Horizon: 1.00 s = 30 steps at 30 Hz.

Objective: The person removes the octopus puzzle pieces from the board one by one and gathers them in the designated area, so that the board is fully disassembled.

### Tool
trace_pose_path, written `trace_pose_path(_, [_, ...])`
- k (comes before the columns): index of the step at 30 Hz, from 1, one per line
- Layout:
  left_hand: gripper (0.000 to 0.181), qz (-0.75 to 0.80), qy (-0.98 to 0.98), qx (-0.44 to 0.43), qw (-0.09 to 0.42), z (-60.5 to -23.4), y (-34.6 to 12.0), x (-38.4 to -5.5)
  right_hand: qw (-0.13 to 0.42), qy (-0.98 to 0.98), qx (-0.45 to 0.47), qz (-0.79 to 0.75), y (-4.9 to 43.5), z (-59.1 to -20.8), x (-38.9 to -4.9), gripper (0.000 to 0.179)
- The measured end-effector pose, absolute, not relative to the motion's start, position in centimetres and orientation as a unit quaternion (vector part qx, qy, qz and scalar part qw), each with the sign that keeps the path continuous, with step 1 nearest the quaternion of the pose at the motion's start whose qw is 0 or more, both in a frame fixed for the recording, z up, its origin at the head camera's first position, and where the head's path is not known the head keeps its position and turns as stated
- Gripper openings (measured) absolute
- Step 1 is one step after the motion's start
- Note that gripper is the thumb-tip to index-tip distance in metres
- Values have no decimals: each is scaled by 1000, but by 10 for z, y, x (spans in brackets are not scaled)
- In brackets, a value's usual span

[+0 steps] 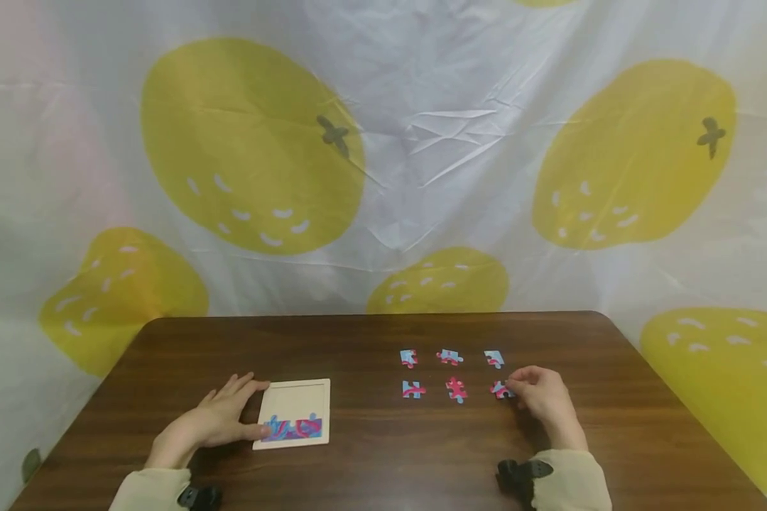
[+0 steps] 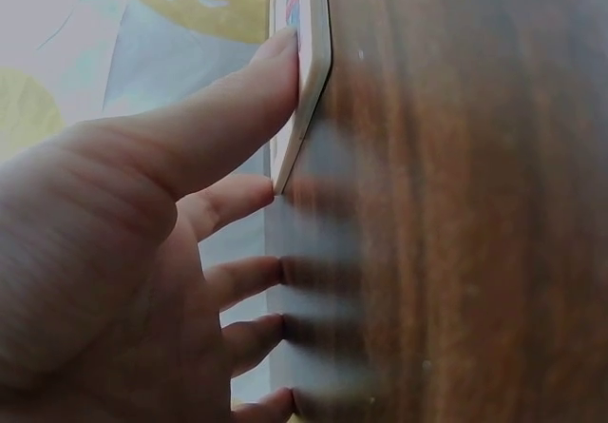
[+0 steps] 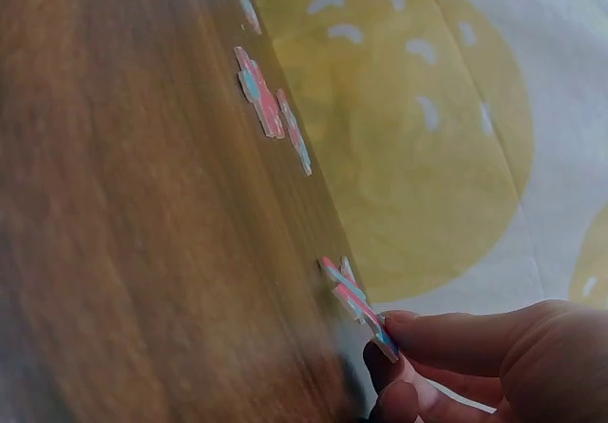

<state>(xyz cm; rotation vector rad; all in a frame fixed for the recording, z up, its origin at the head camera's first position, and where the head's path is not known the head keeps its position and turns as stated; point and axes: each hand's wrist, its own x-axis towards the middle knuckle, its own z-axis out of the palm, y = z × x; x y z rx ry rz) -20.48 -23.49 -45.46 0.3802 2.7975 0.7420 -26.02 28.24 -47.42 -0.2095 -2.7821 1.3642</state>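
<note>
My right hand (image 1: 545,401) pinches a pink and blue jigsaw piece (image 3: 359,313) between thumb and fingertips, at the near right end of the loose pieces. In the right wrist view the piece is tilted. My left hand (image 1: 214,415) lies at the left side of a pale square puzzle tray (image 1: 294,399), fingers spread with their tips on the table. Its thumb (image 2: 237,109) rests on the tray's lower left rim, and the index fingertip touches the upper left corner. Joined blue, purple and pink pieces (image 1: 297,429) fill the tray's near strip; the rest shows bare board.
Other loose pieces lie right of the tray in two rows, among them a mostly pink one (image 1: 457,389) and a blue corner-like one (image 1: 494,358). The brown wooden table (image 1: 371,454) ends at a curtain (image 1: 422,177) printed with yellow fruit.
</note>
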Motion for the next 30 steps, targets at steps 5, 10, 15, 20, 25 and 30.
trace_pose_path(5, [83,251,953,131,108,-452,-234,-203,24,-894,-76,442,282,-474,-261,17])
trace_pose_path(10, [83,246,955,131,106,-452,-234,-205,25,-884,-90,459,281,-471,-261,21])
trace_pose_path(15, [86,250,952,130,116,-454,-236,-206,16,-879,-93,467,280,-469,-260,28])
trace_pose_path(20, [86,256,950,137,116,-455,-239,-205,12,-876,-84,476,278,-466,-259,29])
trace_pose_path(25, [87,262,947,137,123,-455,-239,-205,13,-879,-69,471,276,-458,-255,30])
trace_pose_path(30, [87,269,945,138,127,-455,-237,-205,19,-886,-46,460,270,-449,-251,30])
